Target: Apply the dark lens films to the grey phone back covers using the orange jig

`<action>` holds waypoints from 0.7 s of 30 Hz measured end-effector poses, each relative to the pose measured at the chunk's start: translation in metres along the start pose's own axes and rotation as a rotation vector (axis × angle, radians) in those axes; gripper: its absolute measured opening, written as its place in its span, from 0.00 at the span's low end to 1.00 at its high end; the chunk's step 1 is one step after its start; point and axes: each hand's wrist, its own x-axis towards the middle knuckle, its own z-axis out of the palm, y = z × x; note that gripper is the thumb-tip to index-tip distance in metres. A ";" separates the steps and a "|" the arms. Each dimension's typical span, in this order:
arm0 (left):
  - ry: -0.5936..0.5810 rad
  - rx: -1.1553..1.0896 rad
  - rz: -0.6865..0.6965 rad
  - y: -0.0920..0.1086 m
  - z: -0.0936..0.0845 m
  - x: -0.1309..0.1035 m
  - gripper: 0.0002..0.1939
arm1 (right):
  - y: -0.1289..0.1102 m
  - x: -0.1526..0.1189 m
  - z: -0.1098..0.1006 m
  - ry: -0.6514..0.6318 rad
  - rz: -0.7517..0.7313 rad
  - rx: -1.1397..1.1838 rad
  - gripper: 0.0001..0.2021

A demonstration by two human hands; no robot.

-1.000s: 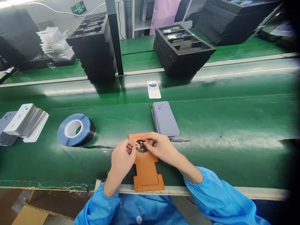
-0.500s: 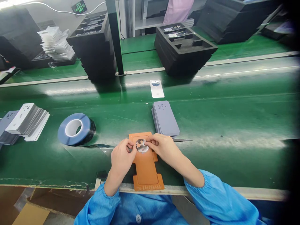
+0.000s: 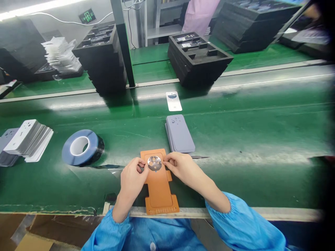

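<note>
Gleaming around the orange plate (image 3: 160, 193), green worktop (image 3: 248, 132) (grey shelving (image 3: 164, 32) beyond)

Across the green bench's far side, a stack of black compartmented trays (image 3: 205, 72) holds small parts in its top tray. A taller black tray stack (image 3: 101, 61) rises left of a dark upright post (image 3: 123, 43), near a loose pile of thin whitish sheets (image 3: 61, 55). Another black stack (image 3: 243, 31) leans at right. Behind are a grey metal shelf (image 3: 164, 32), pink fabric (image 3: 200, 15), a white cable (image 3: 62, 22) and a green-lit rectangular exit sign (image 3: 87, 16). Brown cardboard (image 3: 34, 243) lies below, lower left.
</note>
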 end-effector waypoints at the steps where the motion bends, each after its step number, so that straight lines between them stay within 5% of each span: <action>1: 0.007 -0.004 0.019 -0.001 0.000 -0.001 0.02 | -0.002 -0.001 -0.006 0.005 -0.004 -0.005 0.05; 5: 0.055 -0.041 0.092 -0.008 -0.001 -0.007 0.05 | -0.007 0.014 -0.040 0.102 -0.051 -0.117 0.07; 8: 0.083 -0.077 0.128 -0.015 -0.001 -0.014 0.09 | 0.002 0.050 -0.071 0.177 -0.015 -0.314 0.10; 11: 0.093 -0.108 0.156 -0.026 0.001 -0.021 0.09 | 0.019 0.092 -0.095 0.112 0.025 -0.486 0.19; 14: 0.108 -0.152 0.167 -0.039 0.005 -0.026 0.09 | 0.037 0.121 -0.106 0.042 0.029 -0.510 0.28; 21: 0.164 -0.198 0.168 -0.052 0.008 -0.034 0.09 | 0.052 0.130 -0.113 0.040 -0.008 -0.461 0.26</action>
